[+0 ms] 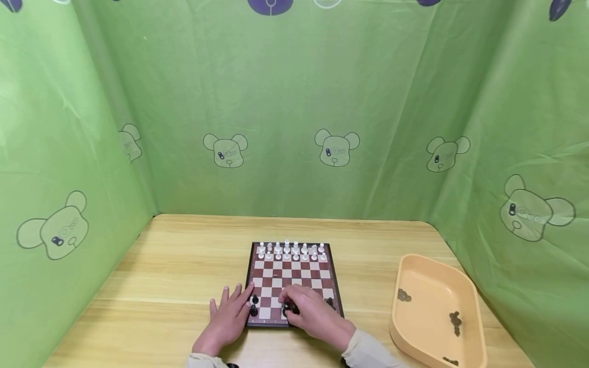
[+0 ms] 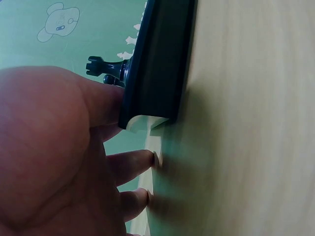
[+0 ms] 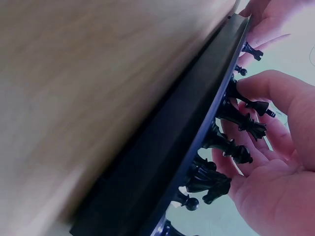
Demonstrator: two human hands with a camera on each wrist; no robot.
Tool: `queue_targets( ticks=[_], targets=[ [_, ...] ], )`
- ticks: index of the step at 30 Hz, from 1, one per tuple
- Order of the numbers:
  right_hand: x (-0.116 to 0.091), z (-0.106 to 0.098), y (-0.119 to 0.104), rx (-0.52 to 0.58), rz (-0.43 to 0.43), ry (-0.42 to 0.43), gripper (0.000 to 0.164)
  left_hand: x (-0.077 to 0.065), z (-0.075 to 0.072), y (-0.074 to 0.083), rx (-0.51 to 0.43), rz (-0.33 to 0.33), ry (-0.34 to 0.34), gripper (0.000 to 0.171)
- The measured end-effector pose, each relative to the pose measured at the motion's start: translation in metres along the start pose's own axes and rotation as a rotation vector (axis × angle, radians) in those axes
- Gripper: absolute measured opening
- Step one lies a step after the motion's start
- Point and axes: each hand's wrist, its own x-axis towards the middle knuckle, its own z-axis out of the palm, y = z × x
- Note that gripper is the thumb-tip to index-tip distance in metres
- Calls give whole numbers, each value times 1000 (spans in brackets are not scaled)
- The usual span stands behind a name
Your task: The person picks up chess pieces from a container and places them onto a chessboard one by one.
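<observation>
A magnetic-style chessboard [image 1: 290,281] with a dark frame lies on the table. My left hand [image 1: 228,319] rests against its left edge, fingers spread and mostly straight. Beside that thumb stand a black rook [image 1: 254,310] and a black pawn [image 1: 255,299]. Over the near rows, my right hand [image 1: 317,316] pinches a black king [image 3: 258,106] low down between thumb and fingers. Along the same near edge, the right wrist view shows a black queen [image 3: 246,121], a bishop [image 3: 226,145] and a knight [image 3: 209,184]. From the head, my right hand hides most of these.
Two rows of white chess pieces [image 1: 287,249] line the board's far side. An orange tray [image 1: 432,322] with dark brown patches stands on the wooden table [image 1: 184,255] at right. Green curtains [image 1: 285,184] enclose the back and both sides.
</observation>
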Motion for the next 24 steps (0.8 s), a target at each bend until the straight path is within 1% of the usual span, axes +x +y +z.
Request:
queue_targets(
  ticks=[4, 9, 13, 16, 18, 21, 24],
  targets=[
    [0, -1, 0, 22, 10, -12, 27, 0, 0, 1, -3, -1, 1, 47],
    [-4, -7, 0, 120, 35, -12, 32, 0, 0, 2, -4, -3, 0, 47],
    [-11, -19, 1, 182, 71, 25, 32, -1, 0, 3, -11, -4, -4, 47],
    [-19, -35, 5, 196, 87, 54, 31, 0, 4, 1, -22, 4, 10, 47],
    [-25, -49, 10, 189, 93, 73, 29, 1, 7, -2, -27, 14, 25, 48],
    [-35, -74, 22, 142, 110, 112, 26, 0, 7, -4, -34, 24, 33, 48],
    [-45, -100, 35, 77, 149, 169, 26, -1, 2, 0, -25, 12, 10, 47]
  ],
)
